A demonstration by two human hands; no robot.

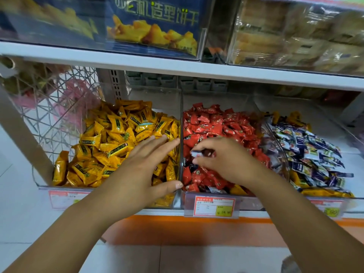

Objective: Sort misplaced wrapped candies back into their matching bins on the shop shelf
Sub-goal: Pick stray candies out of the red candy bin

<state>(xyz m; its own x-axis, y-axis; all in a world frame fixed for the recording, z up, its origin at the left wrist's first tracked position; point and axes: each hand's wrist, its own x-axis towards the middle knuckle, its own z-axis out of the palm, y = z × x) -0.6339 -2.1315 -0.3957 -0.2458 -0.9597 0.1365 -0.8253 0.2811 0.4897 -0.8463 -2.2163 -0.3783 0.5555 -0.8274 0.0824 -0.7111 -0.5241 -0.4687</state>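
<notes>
Three clear bins stand side by side on the shelf. The left bin (59, 189) holds yellow wrapped candies (110, 138). The middle bin (254, 202) holds red candies (212, 123), with a few yellow and dark ones at its front. The right bin holds blue-and-white candies (307, 152) with some yellow ones mixed in. My left hand (141, 170) lies flat and open over the yellow bin, thumb by the clear divider (180, 119). My right hand (226, 158) hovers over the red bin, fingers pinched on a small dark blue-and-white candy (199, 154).
Price tags (214, 205) hang on the bins' front edge. An upper shelf (177, 66) carries a blue biscuit box (155, 22) and clear-wrapped pastries (299, 34). A wire rack (55, 107) stands to the left. An orange base strip (177, 227) and pale floor tiles lie below.
</notes>
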